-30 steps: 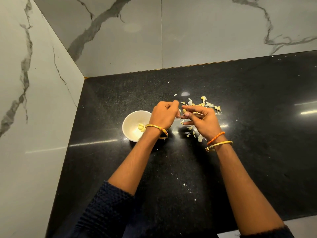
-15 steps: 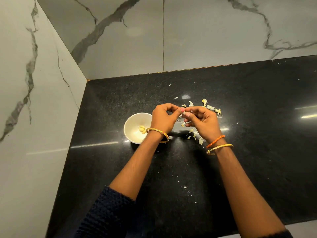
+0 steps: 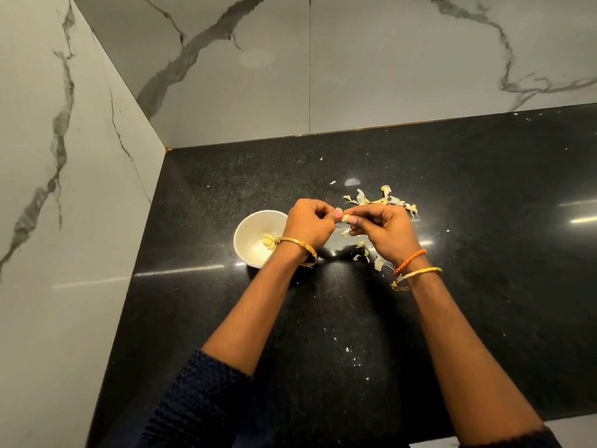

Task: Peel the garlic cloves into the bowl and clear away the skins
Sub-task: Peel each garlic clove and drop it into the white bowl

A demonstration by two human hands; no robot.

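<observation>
A: Where my thumbs meet, the garlic clove (image 3: 345,217) is mostly hidden; left hand (image 3: 308,226) and right hand (image 3: 381,229) both pinch it above the counter (image 3: 484,205).
B: Bowl?
A: White bowl (image 3: 250,232) near the counter's left edge, peeled cloves (image 3: 268,241) inside, wrist partly covering. Skins (image 3: 381,198) behind my right hand.

Garlic clove (image 3: 345,217) was mostly hidden between pinching fingertips, too small to tell if peeled. Left hand (image 3: 310,226) covered the bowl (image 3: 250,229) rim's right side. Countertop (image 3: 484,189) was cut off at right.
</observation>
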